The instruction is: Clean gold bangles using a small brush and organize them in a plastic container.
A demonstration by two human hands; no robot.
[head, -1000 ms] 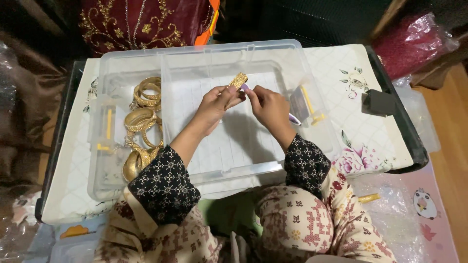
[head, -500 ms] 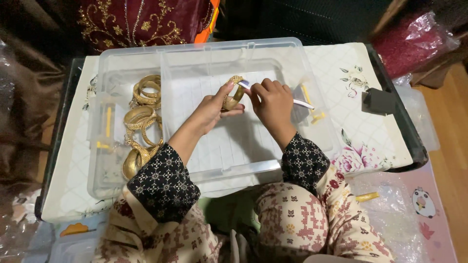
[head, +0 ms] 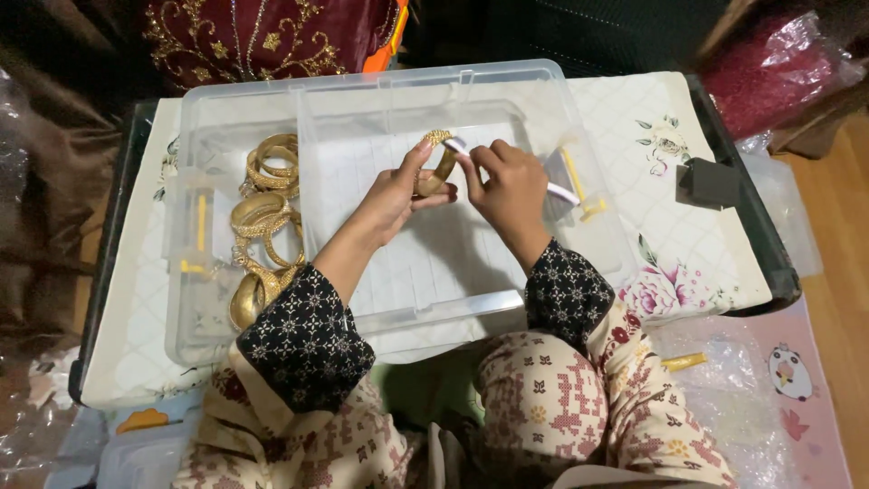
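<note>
You've got a gold bangle (head: pixel 438 163) up just above centre of the frame, held on edge over the big compartment of the clear plastic storage box (head: pixel 507 312). Your left hand (head: pixel 396 192) pinches it, thumb under the lower rim and a fingertip on the top edge. Your right hand (head: pixel 509 184) comes in from the right, fingers bunched together, pinching a small pale strip (head: pixel 455 145) right against the bangle's top rim; you cannot tell quite what that strip is. Both hands hover above the box's white ribbed floor, touching each other only through the bangle.

To the left, in the narrow side compartment, a heap of gold bangles (head: pixel 258 222) lies stacked and overlapping. Just right of your right hand, a yellow-handled tool (head: pixel 572 177) rests against the box wall, partly hidden. The box sits on a floral white cloth (head: pixel 674 217) over a dark tray. A small black block (head: pixel 709 184) lies on the cloth at right. A maroon embroidered fabric (head: pixel 272 36) fills the top of the frame.
</note>
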